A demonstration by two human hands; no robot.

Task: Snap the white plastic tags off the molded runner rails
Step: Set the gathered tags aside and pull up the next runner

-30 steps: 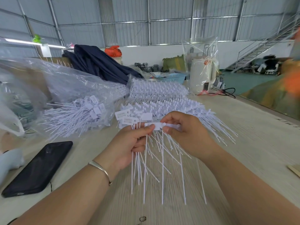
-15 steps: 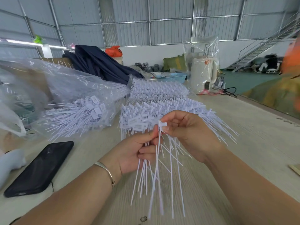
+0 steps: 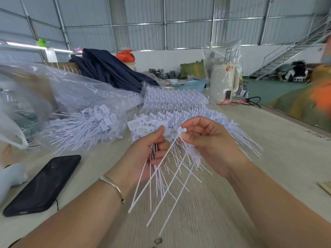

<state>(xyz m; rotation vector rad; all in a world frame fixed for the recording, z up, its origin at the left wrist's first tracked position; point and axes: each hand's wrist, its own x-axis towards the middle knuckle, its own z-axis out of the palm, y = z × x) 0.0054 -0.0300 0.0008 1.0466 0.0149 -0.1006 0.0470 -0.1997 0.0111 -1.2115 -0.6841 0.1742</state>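
Head view. Fingers (image 3: 186,136) of the right hand (image 3: 211,145): curled, thumb and forefinger pinching the small white head of one tag (image 3: 181,130), its thin tail slanting down and to the left over the counter (image 3: 268,176). Left hand (image 3: 143,154): fingers curled round a bundle of loose tags (image 3: 157,169), flat label ends fanned above the thumb, tails hanging below the palm. A silver bangle (image 3: 114,187) sits on the left wrist.

Runner rails (image 3: 175,101): stacked rows of unsnapped tags lying on the counter just beyond both hands, the nearest row partly hidden behind the fingers.

Clear plastic bag (image 3: 77,97): on the counter to the left, holding a heap of separated tags (image 3: 80,126).

Black phone (image 3: 43,185): flat, face up, near the left forearm.

Dark blue cloth (image 3: 111,68): heaped behind the bag.

White kettle (image 3: 223,79): upright at the far end of the counter, inside a clear wrapper, beside a blue basket (image 3: 189,85).
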